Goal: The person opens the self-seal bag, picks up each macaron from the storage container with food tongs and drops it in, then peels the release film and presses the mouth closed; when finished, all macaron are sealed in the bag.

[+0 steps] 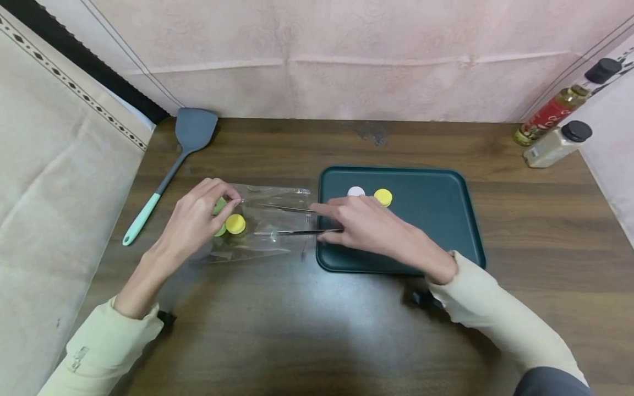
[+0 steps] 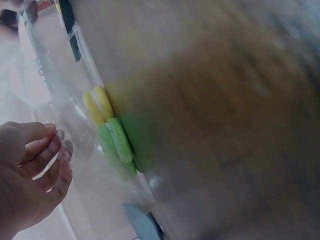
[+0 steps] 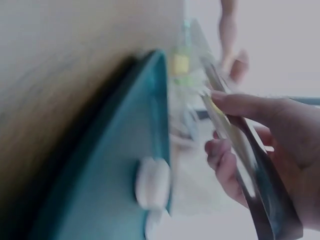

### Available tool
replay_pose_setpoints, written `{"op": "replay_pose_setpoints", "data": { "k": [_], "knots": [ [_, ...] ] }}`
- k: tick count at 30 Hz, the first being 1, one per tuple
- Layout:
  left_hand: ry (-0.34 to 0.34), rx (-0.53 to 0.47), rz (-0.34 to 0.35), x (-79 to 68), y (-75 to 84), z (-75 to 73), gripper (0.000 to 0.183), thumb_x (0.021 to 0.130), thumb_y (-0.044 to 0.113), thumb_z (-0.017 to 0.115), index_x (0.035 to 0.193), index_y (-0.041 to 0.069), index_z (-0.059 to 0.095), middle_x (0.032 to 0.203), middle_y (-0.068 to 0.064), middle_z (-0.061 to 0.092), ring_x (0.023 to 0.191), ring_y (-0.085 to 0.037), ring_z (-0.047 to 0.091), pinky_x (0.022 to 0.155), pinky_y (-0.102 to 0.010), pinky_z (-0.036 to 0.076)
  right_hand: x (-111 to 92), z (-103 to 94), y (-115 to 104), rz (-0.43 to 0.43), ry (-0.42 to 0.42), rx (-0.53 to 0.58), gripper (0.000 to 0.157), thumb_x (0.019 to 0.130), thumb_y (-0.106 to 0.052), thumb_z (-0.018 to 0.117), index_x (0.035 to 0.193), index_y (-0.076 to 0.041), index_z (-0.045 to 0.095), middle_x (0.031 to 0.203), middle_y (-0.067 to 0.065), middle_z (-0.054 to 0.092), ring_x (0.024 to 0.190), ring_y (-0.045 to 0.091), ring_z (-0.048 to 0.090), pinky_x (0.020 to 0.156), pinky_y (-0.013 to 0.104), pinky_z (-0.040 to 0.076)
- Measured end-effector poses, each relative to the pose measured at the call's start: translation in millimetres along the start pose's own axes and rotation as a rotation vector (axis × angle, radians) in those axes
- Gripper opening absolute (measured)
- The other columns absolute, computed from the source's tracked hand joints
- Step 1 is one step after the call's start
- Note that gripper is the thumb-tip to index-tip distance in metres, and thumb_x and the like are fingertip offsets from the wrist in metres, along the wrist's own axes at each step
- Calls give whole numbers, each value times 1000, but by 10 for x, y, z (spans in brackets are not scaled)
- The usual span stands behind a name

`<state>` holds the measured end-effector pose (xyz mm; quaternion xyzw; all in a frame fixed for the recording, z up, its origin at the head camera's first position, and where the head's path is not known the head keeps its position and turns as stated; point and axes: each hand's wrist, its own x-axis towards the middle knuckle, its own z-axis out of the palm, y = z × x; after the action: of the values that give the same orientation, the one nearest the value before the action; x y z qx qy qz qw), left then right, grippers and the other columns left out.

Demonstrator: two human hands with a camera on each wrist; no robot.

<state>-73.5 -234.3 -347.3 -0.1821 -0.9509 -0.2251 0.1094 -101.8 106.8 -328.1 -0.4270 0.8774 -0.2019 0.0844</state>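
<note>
Two hands work near mid-frame in the head view: the left hand (image 1: 198, 212), at centre left, pinches the film of a clear plastic bag (image 1: 282, 247), and the right hand (image 1: 369, 225) grasps metal tongs (image 1: 304, 232) over the left part of a dark green tray (image 1: 436, 225). The tongs' long axis runs almost level across the frame, their spread tips pointing left at the bag's right half; whether they are inside the film is hard to tell. Green pieces (image 1: 219, 205) and a yellow piece (image 1: 235, 224) lie at the bag's left end. The step in hand seems to be reaching into the bag; the next move probably calls for sliding the tips farther left, then closing them on the yellow piece. In the left wrist view, thumb and fingertips meet on film at lower left. In the right wrist view, the tongs slant from lower right toward upper centre, tips toward the bag.
</note>
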Motion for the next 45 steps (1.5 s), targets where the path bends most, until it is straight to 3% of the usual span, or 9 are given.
{"op": "replay_pose_setpoints", "data": {
  "k": [3, 6, 10, 15, 20, 27, 36, 45],
  "knots": [
    [-5, -4, 1, 10, 1, -5, 4, 100, -1, 77, 103, 2, 76, 104, -13, 76, 95, -31, 67, 75, -48, 58, -276, -133, 107, 31, -10, -13, 54, 100, -29, 84, 147, -7, 70, 108, 10, 79, 61, 6, 52, 53, 23, 40],
    [-4, -5, 1, 13, -2, -14, 4, 100, -1, 77, 104, 2, 76, 104, -14, 76, 95, -31, 68, 75, -48, 59, -552, -243, 248, 69, 11, -51, 55, 97, -29, 87, 146, -11, 70, 91, 4, 73, 59, 4, 47, 52, 23, 38],
    [0, -1, -8, 0, -9, -24, 4, 100, -1, 77, 104, 2, 76, 104, -14, 76, 94, -31, 67, 75, -48, 59, -896, -353, 468, 95, 104, -104, 57, 93, -26, 91, 145, -13, 71, 78, -7, 58, 61, 2, 45, 53, 22, 38],
    [-3, 1, -11, -12, -12, -19, 4, 100, 0, 77, 103, 2, 76, 104, -14, 76, 94, -30, 67, 74, -48, 58, -1273, -418, 758, 118, 240, -160, 62, 83, -20, 97, 140, -12, 74, 77, -11, 55, 65, 0, 44, 53, 21, 35],
    [-5, -5, -10, -10, -11, -12, 4, 101, 0, 76, 104, 2, 76, 104, -13, 76, 95, -30, 68, 75, -49, 59, -1513, -379, 940, 190, 256, -205, 61, 82, -20, 97, 137, -12, 74, 77, -10, 52, 64, 1, 42, 53, 23, 32],
    [-17, -8, -13, -7, 0, -18, 3, 102, 2, 76, 105, 1, 76, 104, -14, 76, 97, -32, 69, 76, -50, 60, -1669, -272, 1076, 241, 237, -196, 57, 83, -21, 97, 135, -14, 75, 76, -11, 49, 64, 0, 41, 52, 23, 30],
    [-25, -9, -18, -10, 1, -18, 3, 103, 3, 75, 105, 0, 76, 105, -15, 76, 98, -33, 69, 77, -51, 60, -1639, -168, 1187, 266, 198, -148, 51, 89, -20, 93, 136, -11, 76, 72, -11, 48, 61, 0, 40, 52, 23, 31],
    [-20, -9, -15, -13, -6, -18, 3, 103, 3, 75, 105, 0, 76, 105, -14, 76, 98, -32, 68, 78, -50, 60, -1624, -152, 1195, 228, 250, -125, 52, 87, -12, 93, 136, -8, 77, 72, -10, 54, 61, 0, 42, 52, 23, 35]
  ]
}}
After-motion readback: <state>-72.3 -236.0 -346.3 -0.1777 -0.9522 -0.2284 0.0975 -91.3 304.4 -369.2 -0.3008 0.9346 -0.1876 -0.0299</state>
